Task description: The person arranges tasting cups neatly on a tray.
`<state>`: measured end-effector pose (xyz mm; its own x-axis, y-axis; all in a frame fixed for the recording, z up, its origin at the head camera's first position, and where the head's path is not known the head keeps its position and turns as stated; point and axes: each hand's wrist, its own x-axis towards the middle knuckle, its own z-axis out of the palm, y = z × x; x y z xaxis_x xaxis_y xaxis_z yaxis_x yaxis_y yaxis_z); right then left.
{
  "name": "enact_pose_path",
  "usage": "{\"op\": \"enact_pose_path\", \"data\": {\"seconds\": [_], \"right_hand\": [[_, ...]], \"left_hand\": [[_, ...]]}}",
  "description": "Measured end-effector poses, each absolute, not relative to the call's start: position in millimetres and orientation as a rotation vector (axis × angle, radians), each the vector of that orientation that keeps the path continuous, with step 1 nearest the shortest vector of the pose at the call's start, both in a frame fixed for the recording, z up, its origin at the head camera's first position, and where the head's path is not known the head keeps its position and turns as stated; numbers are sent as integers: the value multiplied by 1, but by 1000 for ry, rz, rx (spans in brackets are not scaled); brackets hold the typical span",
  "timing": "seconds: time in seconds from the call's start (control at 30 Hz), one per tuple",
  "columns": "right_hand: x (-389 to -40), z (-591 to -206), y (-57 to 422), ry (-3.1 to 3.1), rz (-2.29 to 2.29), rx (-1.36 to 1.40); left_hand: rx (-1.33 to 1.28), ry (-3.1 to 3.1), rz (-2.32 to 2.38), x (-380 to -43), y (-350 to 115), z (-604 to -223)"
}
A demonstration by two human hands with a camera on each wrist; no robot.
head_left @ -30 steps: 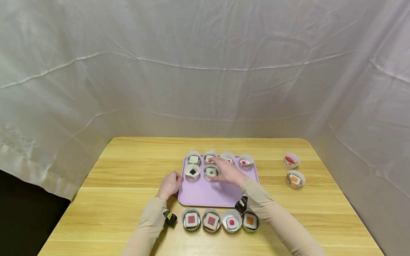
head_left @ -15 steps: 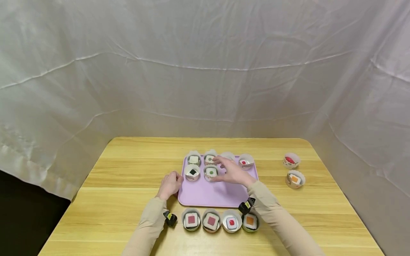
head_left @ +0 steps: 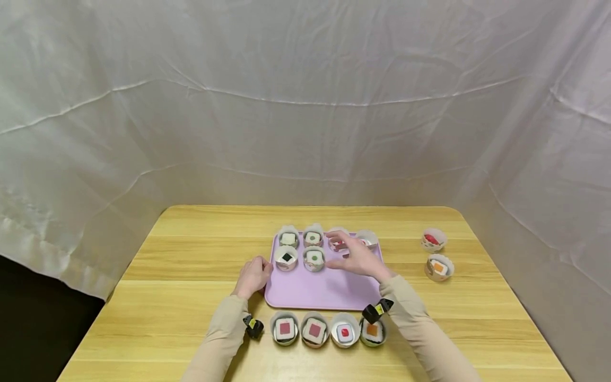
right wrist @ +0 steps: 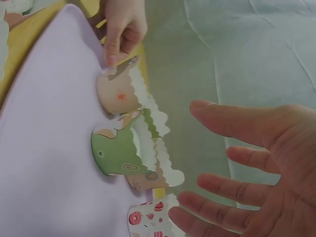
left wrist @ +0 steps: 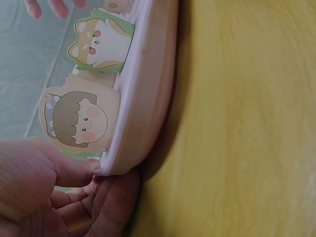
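Studio-like setting, grey cloth (head_left: 305, 132) on three sides of a wood-grain table (head_left: 167, 318).

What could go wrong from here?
1. The right hand is open, its thumb close to the front green-dot cup; a sideways sweep might knock it.
2. The left hand grips the rim of the tray; a tug could shift the cups on it.
3. The right wrist camera overhangs the orange-topped cup and might brush it.

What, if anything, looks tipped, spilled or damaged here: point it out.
Nothing stands out. The paper cups on the purple tray stand upright in rows, though the right hand partly hides two. No spill shows on the table.
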<state>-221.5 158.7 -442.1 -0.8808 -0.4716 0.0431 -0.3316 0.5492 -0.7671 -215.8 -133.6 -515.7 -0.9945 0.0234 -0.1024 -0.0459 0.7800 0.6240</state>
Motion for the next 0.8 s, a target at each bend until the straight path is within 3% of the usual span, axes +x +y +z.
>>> {"op": "enact_pose_path", "data": {"seconds": [0.8], "right_hand": [[-201, -438, 219, 2690, -1507, -440]], "left_hand": [[-33, 2842, 1014, -216, -133, -515]]}}
